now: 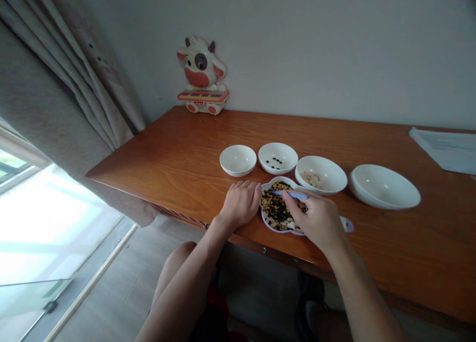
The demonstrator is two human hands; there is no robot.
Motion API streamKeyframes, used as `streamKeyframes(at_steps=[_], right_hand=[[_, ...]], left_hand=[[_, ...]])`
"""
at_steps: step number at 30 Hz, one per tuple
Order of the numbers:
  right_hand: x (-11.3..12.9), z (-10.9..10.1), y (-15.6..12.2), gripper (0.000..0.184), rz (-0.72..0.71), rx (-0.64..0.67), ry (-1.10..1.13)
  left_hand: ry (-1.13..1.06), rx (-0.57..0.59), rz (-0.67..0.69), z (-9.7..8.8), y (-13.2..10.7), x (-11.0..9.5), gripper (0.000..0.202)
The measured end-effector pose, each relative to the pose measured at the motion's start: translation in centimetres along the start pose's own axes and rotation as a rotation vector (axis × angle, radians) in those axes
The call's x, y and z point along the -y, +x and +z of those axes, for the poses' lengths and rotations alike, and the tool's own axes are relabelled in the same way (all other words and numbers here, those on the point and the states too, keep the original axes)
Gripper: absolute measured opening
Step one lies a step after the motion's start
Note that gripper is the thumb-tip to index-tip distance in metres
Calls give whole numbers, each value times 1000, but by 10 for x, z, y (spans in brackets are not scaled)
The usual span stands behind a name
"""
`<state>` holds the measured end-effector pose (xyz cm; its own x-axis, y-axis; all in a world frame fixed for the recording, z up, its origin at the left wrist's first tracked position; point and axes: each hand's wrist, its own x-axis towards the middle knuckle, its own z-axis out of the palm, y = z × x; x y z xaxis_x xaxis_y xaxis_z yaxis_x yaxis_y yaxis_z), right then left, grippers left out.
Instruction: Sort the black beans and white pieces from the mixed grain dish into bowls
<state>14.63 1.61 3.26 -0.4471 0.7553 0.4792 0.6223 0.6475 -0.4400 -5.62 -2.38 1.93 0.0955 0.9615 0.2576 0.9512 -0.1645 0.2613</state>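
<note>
My right hand (314, 220) pinches slim blue plastic tweezers (293, 195), their tip over a lilac-rimmed flower-shaped plate (265, 217). That plate holds a mix (277, 208) of black beans, yellow grains and pale pieces. My left hand (241, 203) rests palm down on the table, its fingertips at the plate's left rim and holding nothing. Behind the plate stand a small white bowl (238, 159), a white bowl with a few black beans (277, 158), and a white bowl of pale grains (320, 174).
A wider white bowl (383, 186) stands to the right on the wooden table (148, 168). Papers (444, 150) lie at the far right. A cow-shaped toy keyboard (203, 77) stands against the wall, with a curtain (70, 74) at left.
</note>
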Motion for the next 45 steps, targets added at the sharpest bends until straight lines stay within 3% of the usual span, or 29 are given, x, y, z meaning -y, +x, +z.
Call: streamKeyframes(at_steps=[15,22,45], right_hand=[[-1,-2,0,34,34,-47,-52],[-5,-9,-1,27,16,-5,69],[-4,-4,-2,31,30,39,-6]], left_hand=[[-20,-12,-2,0,-1,0,39],[-16,-12,-8,0,-1,1,38],[34,20,13,0,0,0,36]])
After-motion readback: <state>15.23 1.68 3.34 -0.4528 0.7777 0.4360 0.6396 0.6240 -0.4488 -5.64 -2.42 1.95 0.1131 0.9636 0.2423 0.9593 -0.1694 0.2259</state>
